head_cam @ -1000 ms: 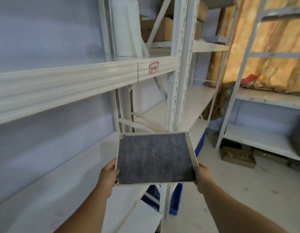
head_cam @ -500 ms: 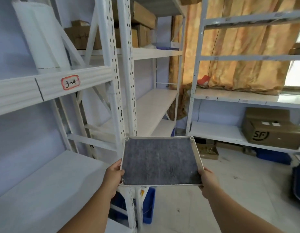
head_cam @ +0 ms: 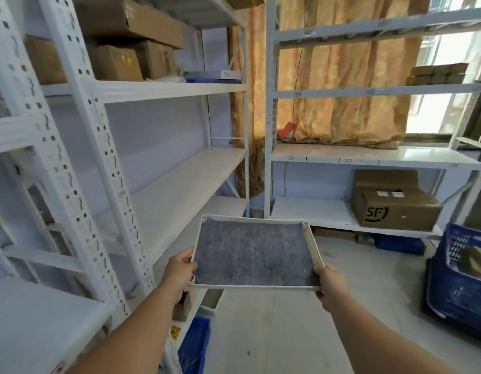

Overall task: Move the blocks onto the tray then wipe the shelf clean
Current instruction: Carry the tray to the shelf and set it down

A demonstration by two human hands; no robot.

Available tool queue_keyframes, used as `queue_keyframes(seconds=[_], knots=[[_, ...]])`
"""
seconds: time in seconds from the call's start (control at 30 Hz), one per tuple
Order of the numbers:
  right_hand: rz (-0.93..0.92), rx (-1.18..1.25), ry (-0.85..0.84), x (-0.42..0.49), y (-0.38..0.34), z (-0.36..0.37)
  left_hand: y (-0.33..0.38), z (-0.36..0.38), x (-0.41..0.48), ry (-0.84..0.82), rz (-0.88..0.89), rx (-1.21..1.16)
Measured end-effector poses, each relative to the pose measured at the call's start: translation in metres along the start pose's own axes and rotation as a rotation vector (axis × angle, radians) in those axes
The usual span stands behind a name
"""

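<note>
1. Daylight from window (head_cam: 436, 85) at upper right, blown out white there.
2. Curtain (head_cam: 342, 76) beside the window glows orange, backlit.
3. Room evenly bright overall, cool bluish cast on the white shelves (head_cam: 164, 184) left of the window.
4. Shadows soft; dark under the low shelves.
5. Glare on the shelf top (head_cam: 423, 153) below the window.
6. Wide-angle bend: uprights lean and curve toward frame edges.
7. Slight motion blur at far left; tray (head_cam: 257, 286) in centre sharp.

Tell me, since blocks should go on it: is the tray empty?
Empty: the tray shows only its bare grey liner, with no blocks on it.
</note>
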State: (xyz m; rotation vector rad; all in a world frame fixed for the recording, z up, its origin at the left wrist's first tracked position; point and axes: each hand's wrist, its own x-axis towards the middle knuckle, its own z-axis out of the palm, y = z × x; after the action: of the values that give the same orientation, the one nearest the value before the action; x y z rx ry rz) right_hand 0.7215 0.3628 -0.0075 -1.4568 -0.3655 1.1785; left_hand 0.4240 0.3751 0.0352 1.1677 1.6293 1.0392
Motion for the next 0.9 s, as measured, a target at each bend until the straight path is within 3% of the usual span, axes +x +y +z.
queue_keyframes(seconds=[0.47,0.9], knots=[[-0.179,0.019,0.171,0.061,-0.132,-0.100,0.106,0.169,0.065,-0.150,0.123,-0.065],[-0.279,-0.077,0.366,0.167,-0.251,-0.094,0.206,0.288,0.218,-0.239,0.161,-0.111]])
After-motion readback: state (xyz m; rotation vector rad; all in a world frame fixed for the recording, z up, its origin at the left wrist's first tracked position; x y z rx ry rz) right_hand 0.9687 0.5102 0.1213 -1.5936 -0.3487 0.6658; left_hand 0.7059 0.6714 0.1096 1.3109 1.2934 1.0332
